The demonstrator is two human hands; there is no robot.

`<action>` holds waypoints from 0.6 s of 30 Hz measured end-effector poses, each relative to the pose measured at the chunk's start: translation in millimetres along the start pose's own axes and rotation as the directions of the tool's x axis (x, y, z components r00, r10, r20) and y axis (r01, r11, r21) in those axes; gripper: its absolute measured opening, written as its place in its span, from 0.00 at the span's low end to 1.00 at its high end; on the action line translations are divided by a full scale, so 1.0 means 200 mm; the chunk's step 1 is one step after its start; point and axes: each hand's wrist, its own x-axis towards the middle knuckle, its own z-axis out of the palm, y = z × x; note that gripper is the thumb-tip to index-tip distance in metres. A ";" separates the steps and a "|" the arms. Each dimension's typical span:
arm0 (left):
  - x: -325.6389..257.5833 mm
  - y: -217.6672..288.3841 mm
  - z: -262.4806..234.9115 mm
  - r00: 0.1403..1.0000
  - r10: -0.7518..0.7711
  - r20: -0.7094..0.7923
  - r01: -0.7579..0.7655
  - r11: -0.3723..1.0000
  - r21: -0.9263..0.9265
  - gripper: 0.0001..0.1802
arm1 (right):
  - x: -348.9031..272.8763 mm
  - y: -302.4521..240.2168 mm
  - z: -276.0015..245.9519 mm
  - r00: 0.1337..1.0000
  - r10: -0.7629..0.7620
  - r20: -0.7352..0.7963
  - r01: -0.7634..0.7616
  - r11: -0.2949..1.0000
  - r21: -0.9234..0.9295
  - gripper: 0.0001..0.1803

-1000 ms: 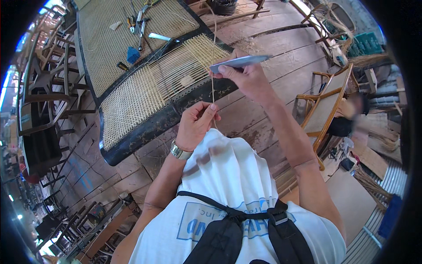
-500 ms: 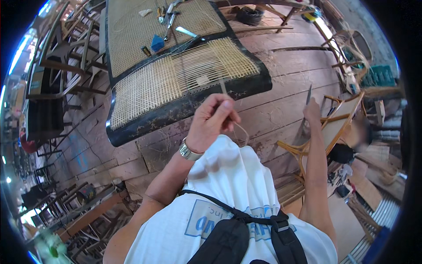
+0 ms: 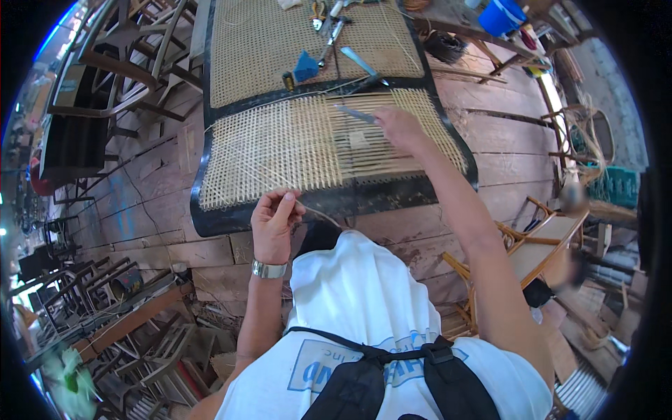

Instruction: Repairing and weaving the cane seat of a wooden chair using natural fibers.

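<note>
A black-framed chair panel (image 3: 413,190) with a woven cane surface (image 3: 266,150) lies in front of me. Toward its right, a section of the weave shows strands running one way only, with a pale patch (image 3: 359,139) among them. My right hand (image 3: 402,129) is over that section, closed round a slim, pointed metal blade (image 3: 355,113) that points left; its handle is hidden in the hand. Near the frame's front edge, my left hand (image 3: 276,222) pinches a thin cane strand (image 3: 325,215), which curves away to the right toward my shirt.
On the panel's far part lie pliers (image 3: 318,15), a hammer-like tool (image 3: 332,43), a blue block (image 3: 305,66) and a light-blue-handled tool (image 3: 360,61). Wooden chair frames (image 3: 133,70) crowd the left. A wooden chair (image 3: 539,241) lies at right; a blue bucket (image 3: 501,17) stands far right.
My right hand has swung the blade from the far right to over the open weave. My left hand has moved left and slightly down, still pinching the strand. The view has shifted.
</note>
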 end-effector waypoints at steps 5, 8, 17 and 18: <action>0.10 0.12 -0.13 0.992 -0.011 -0.123 0.006 0.999 -0.036 0.08 | 0.51 0.07 0.25 0.987 -0.160 -0.003 0.159 0.984 -0.081 0.08; 0.18 0.13 -0.24 0.985 -0.062 -0.163 0.060 0.998 -0.019 0.09 | 0.73 0.00 0.28 0.987 -0.113 -0.113 0.075 0.951 -0.301 0.16; 0.51 0.22 -0.13 0.988 -0.152 -0.023 0.154 0.980 0.129 0.13 | 1.28 -0.18 0.41 0.980 -0.189 0.060 0.198 0.924 -0.328 0.31; 0.55 0.23 -0.10 0.988 -0.154 0.008 0.152 0.982 0.111 0.12 | 1.31 -0.16 0.38 0.981 -0.179 0.072 0.190 0.962 -0.198 0.29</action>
